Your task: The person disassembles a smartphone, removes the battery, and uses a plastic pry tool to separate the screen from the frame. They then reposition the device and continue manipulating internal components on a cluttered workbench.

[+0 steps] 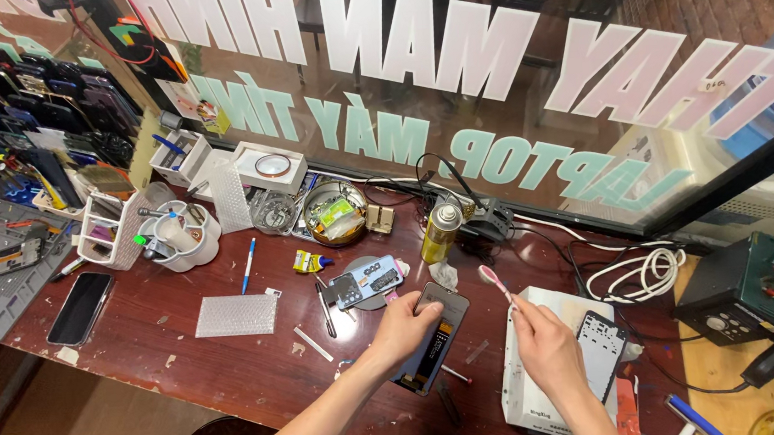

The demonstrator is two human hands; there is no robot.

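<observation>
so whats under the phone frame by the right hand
The phone frame lies on a white box standing on the dark red table. The right hand, holding a pink toothbrush, covers part of the box top; what lies under the hand cannot be seen.

A dark wooden bench [233,368] runs across the middle of the frame. At its left edge lies a black phone [79,308], with a sheet of bubble wrap [236,315] to its right. A blue pen [248,265] lies above the wrap. Toward the upper left stands a white cup holder [184,238] with tools in it. A round metal tin [335,213] sits near the centre, and a yellow spray can [441,232] stands right of it. White cable [644,273] coils at the right, beside a green machine [754,294].
</observation>
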